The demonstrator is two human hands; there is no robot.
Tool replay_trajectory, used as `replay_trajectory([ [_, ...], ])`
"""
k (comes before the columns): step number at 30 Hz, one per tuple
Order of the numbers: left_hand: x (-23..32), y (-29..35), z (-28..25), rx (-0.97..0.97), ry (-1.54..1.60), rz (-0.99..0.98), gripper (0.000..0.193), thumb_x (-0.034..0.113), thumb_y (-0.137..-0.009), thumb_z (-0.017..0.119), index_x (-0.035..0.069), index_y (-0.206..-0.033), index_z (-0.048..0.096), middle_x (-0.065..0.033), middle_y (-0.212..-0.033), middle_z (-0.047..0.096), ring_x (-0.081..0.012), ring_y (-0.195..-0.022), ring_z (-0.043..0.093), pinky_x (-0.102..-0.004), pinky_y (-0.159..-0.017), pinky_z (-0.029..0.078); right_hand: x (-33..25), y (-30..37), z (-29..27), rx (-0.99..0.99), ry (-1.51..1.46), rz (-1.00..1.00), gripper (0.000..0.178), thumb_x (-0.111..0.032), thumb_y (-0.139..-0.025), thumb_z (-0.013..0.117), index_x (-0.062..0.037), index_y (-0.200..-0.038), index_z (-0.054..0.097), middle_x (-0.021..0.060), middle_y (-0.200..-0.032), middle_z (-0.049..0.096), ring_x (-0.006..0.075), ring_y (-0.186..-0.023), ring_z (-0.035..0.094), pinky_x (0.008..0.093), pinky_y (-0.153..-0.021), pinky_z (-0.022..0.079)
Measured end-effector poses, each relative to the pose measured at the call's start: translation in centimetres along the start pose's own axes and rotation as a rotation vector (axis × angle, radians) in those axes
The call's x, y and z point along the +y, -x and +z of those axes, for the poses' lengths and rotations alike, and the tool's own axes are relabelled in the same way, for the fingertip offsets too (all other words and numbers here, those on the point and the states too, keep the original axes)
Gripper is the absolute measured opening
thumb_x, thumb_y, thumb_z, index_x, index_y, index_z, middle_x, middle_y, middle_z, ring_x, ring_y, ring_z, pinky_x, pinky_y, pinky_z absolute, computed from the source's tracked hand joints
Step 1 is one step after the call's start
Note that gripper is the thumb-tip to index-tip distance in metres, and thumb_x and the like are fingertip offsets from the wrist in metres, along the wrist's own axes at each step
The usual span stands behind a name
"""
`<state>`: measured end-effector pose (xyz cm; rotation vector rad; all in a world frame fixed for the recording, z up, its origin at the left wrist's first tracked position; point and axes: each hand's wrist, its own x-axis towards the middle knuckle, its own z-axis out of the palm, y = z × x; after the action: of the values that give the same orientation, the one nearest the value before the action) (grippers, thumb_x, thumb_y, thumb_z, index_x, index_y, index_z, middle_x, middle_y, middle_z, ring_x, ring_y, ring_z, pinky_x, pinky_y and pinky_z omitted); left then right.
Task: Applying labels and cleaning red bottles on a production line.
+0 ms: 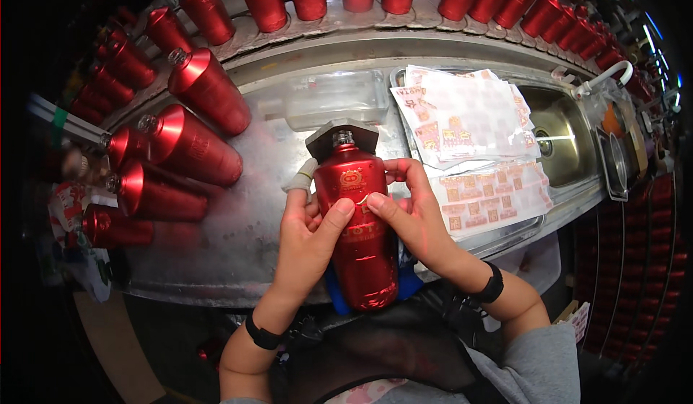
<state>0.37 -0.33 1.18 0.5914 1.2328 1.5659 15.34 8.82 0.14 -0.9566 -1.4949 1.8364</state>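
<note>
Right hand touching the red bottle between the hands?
Touching. In the head view, the right hand has its thumb on the front of the red bottle, no gap visible.

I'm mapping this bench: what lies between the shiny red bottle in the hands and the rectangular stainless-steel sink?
In the head view, the bare right hand holding the bottle, then overlapping white sheets with red-and-gold print, beside the sink.

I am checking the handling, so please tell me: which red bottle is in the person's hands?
The central red bottle, held between the left hand and the right hand. The other red bottles in view touch neither hand.
</note>
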Motion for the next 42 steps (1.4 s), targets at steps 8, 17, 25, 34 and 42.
replay_trajectory([
  [8,0.0,-0.3,0.6,0.086,-0.108,-0.072,0.084,0.012,-0.087,0.075,-0.001,-0.15,0.02,-0.018,-0.121,0.062,-0.0187,-0.104,0.065,-0.0315,-0.086,0.056,-0.1,-1.9,-3.5,0.154,-0.299,0.291,0.03,-0.029,-0.093,0.064,-0.0026,-0.107,0.061,0.0069,-0.097,0.063,0.0107,-0.069,0.059,0.0238,-0.06,0.047],
  [17,0.0,0.5,-0.1,0.024,-0.044,-0.072,0.086,0.015,-0.089,0.073,-0.001,-0.152,0.016,-0.0195,-0.132,0.054,-0.0206,-0.116,0.06,-0.0331,-0.096,0.051,-3.3,0.2,-1.9,0.105,-0.095,-0.071,0.049,0.009,-0.081,0.066,-0.0005,-0.124,0.046,0.0078,-0.102,0.059,0.013,-0.093,0.062,0.0256,-0.08,0.053],
  [25,-0.1,1.6,-1.8,-0.079,0.11,-0.09,0.075,0.01,-0.096,0.063,0.002,-0.154,0.016,-0.0214,-0.142,0.046,-0.0225,-0.13,0.051,-0.0341,-0.108,0.042,-5.7,-1.7,0.9,-0.007,0.683,-0.702,0.024,-0.004,-0.082,0.071,0.0,-0.104,0.062,0.0186,-0.093,0.065,0.0335,-0.086,0.066,0.0371,-0.072,0.053],
  [34,-0.7,1.7,-2.2,-0.05,0.117,-0.085,0.075,0.009,-0.095,0.065,0.002,-0.153,0.018,-0.0213,-0.143,0.044,-0.0226,-0.131,0.049,-0.0333,-0.109,0.04,-6.3,-3.7,0.6,-0.142,0.744,-0.756,0.023,-0.008,-0.082,0.073,-0.0018,-0.103,0.066,0.0165,-0.093,0.068,0.0323,-0.084,0.068,0.0369,-0.073,0.054],
  [42,-0.7,1.5,-1.8,-0.046,0.138,-0.062,0.074,0.011,-0.095,0.066,0.001,-0.152,0.02,-0.0212,-0.143,0.045,-0.0217,-0.13,0.049,-0.0342,-0.108,0.042,-6.8,-4.5,-0.8,-0.107,0.76,-0.734,0.025,-0.007,-0.08,0.075,-0.0019,-0.102,0.066,0.0139,-0.089,0.068,0.0268,-0.077,0.068,0.0324,-0.068,0.053],
])
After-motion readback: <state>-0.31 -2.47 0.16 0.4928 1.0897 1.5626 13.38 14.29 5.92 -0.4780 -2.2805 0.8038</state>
